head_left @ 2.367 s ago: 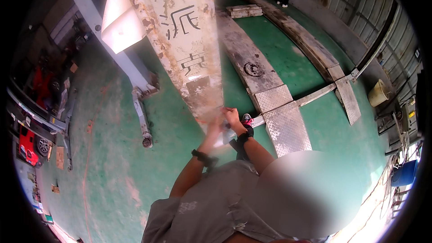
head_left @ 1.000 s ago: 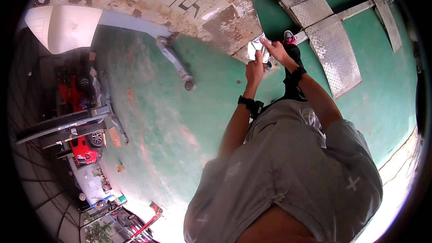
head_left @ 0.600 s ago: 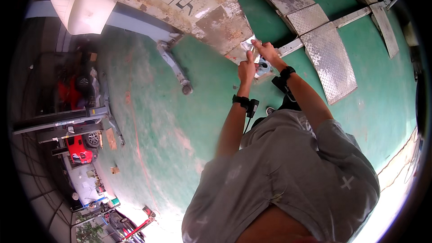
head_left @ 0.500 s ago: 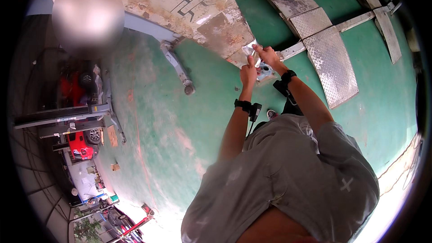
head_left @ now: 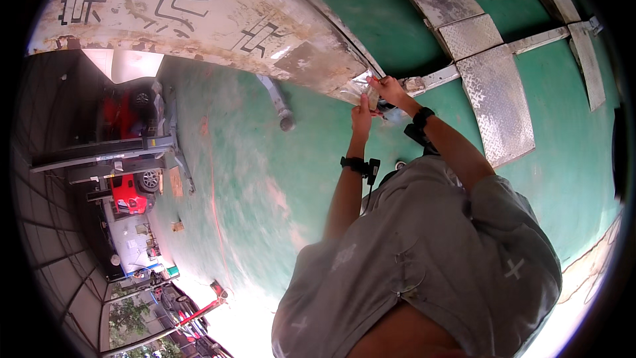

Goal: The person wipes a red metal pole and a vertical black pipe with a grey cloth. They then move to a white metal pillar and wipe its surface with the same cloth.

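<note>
My left hand [head_left: 361, 119] and my right hand [head_left: 392, 91] are close together at the lower end of a weathered post [head_left: 291, 56]. Between them is a shiny, crinkled clear plastic bag [head_left: 372, 96], pinched at its edges with thumbs on top. What the bag holds is too small to make out. Something pale blue [head_left: 396, 117] shows just below my right hand, partly hidden by it. Both wrists wear black straps with small devices.
Metal ramps with a diamond-plate section [head_left: 497, 109] lie on the green floor [head_left: 245, 179] at right. A grey lift arm [head_left: 277, 103] extends below the post. Red cars [head_left: 130, 193] and another lift [head_left: 99, 159] stand at left.
The view has shifted, so more of the post shows at upper left, and a pale blurred round shape there is gone. Both hands keep hold of the bag.
</note>
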Action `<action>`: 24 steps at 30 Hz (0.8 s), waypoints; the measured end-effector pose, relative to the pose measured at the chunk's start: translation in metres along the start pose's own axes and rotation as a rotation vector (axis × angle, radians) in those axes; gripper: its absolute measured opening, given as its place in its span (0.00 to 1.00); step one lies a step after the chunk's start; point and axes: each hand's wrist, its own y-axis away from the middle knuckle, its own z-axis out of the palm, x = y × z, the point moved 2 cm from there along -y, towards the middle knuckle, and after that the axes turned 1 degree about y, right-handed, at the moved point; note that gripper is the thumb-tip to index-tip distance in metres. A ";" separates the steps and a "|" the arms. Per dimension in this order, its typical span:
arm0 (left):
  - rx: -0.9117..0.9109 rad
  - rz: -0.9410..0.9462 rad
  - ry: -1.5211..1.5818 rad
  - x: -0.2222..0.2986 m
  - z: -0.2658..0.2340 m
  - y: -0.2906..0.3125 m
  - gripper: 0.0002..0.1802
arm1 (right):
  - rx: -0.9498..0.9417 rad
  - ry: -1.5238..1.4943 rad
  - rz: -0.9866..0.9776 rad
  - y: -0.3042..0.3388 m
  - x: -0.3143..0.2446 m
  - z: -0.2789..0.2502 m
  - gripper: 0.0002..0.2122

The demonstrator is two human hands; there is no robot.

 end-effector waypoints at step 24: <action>0.269 0.094 0.319 0.017 0.019 0.020 0.27 | -0.342 0.144 -0.065 -0.026 -0.006 0.003 0.28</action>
